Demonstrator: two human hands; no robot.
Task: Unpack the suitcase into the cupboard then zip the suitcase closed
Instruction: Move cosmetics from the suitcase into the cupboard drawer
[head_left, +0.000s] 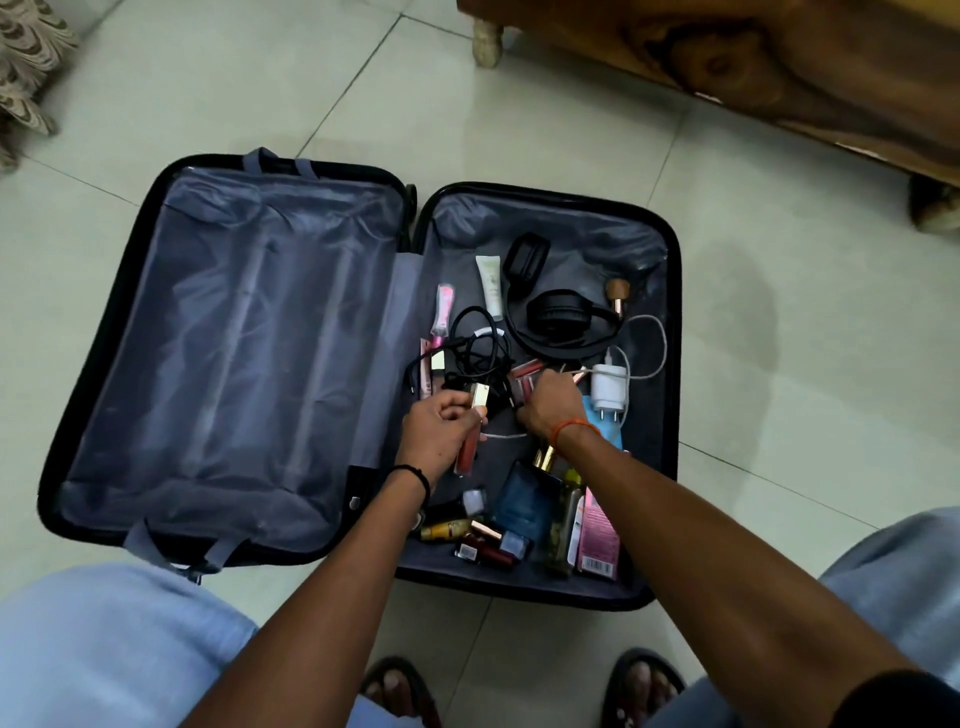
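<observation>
Fingers of the left hand curl round a slim lip gloss tube, reddish-brown with a pale gold square cap, holding it tilted over the right half of the suitcase. The right hand has its fingers bent down into a cluster of small pink glosses; they appear to pinch one, but the knuckles hide the tips, so I cannot tell for sure. A black band sits on the left wrist, an orange thread on the right.

That suitcase lies open flat on pale glossy floor tiles, a black hard shell with rounded corners. Its left half shows only smooth grey-blue lining, wrinkled and faintly shiny, with grey straps at the top and bottom edges.

Its right half holds everything else. Near the top lie black headphones, matt and rounded, a white squeeze tube, and a small wood-capped bottle. At the middle, a coiled black cable lies beside a pink tube. A white plug charger with its thin white cord rests just right of the right hand. Near the bottom sit a blue glass perfume bottle, a yellow bottle, square-capped nail polishes and a pink barcoded box, crowded together.

A carved wooden furniture piece stands at the top right.
</observation>
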